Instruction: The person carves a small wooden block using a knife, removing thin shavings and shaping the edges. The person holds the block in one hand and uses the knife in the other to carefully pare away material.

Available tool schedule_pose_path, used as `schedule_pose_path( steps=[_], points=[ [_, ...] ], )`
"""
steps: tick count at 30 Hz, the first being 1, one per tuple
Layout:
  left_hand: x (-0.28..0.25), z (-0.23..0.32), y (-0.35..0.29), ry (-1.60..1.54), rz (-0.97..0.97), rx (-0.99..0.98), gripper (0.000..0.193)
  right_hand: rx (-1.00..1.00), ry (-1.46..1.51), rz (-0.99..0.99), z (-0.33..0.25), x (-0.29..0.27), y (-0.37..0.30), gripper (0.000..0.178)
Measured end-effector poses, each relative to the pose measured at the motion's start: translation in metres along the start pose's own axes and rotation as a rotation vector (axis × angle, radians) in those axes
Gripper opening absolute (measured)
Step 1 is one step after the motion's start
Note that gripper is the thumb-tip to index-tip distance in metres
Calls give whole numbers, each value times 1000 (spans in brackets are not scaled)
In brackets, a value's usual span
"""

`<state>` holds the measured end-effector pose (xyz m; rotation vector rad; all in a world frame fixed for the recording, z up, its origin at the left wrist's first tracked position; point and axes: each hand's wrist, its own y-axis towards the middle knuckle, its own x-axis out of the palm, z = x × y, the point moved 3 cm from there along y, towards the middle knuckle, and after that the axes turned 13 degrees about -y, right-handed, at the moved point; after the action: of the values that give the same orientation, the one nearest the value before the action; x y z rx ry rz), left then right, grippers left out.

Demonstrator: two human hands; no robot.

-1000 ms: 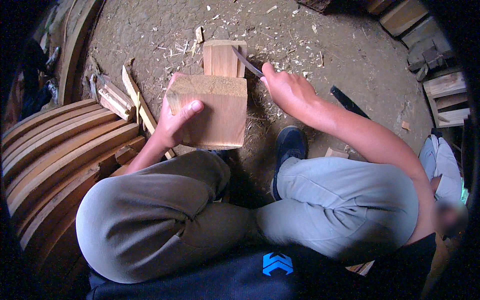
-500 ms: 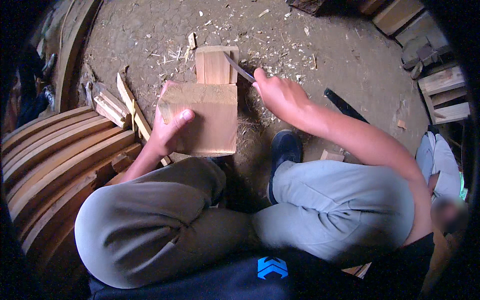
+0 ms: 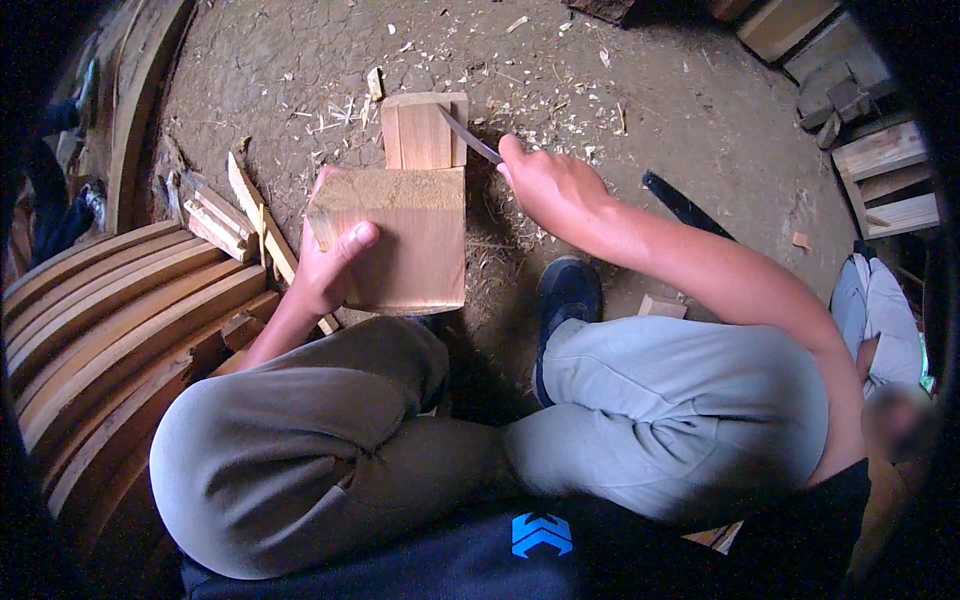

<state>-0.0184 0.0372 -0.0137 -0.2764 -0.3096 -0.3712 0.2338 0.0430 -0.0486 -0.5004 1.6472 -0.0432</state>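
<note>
Your left hand [image 3: 335, 262] is clamped on a large, square-faced block of light-brown wood [image 3: 415, 255], thumb across the near face, fingers going behind its left edge. Past that block's far edge sits a smaller tan wooden block [image 3: 415, 142]; from this angle it is hard to say whether the two are one piece. Your right hand [image 3: 552, 180] is closed on a thin, curved knife of grey metal [image 3: 468, 136], the tip showing against the smaller block near its right edge. Pale wood shavings [image 3: 535, 132] litter the brown earthen floor [image 3: 710, 110]; along its left edge stand curved brown wooden planks [image 3: 130, 295].
</note>
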Motion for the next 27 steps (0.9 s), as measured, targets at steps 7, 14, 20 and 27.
schedule_pose_path(
  steps=[7,14,20,27],
  points=[
    [-2,0,-1,15,-12,18,61,-10,3,6,0,0,0,22],
    [-2,-1,-1,47,-2,32,61,-2,9,-8,0,1,-1,23],
    [-1,0,0,39,-21,26,62,9,10,-29,0,-1,-1,23],
    [-1,0,0,41,-21,31,62,6,6,-30,-1,-2,-1,22]
  ],
)
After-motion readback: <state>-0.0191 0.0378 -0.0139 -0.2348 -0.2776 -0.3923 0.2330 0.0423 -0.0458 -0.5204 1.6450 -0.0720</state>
